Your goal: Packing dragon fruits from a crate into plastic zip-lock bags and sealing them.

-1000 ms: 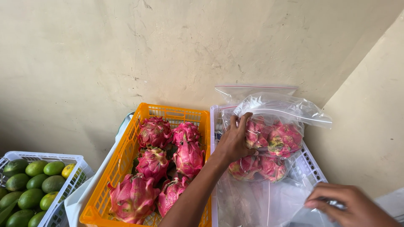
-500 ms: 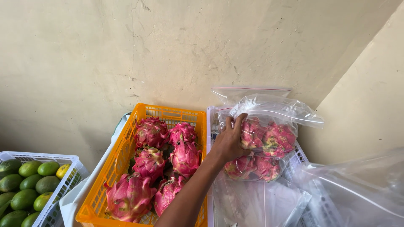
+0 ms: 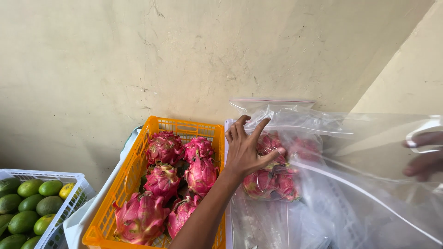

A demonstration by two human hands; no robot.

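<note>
My left hand hovers with fingers spread over a clear zip bag of pink dragon fruits that lies in a white crate. The hand is open and just off the bag. My right hand is at the right edge, seen through an empty clear zip bag that it holds up by the top edge. That empty bag spreads across the right side and partly veils the crate. Left of the white crate an orange crate holds several loose dragon fruits.
A white basket of green citrus fruits sits at the lower left. A beige wall rises right behind the crates and a second wall closes the corner on the right. Another empty zip bag stands behind the filled one.
My left hand has let go of the filled bag and spread its fingers. My right hand has lifted the empty bag from the lower right up into view.
</note>
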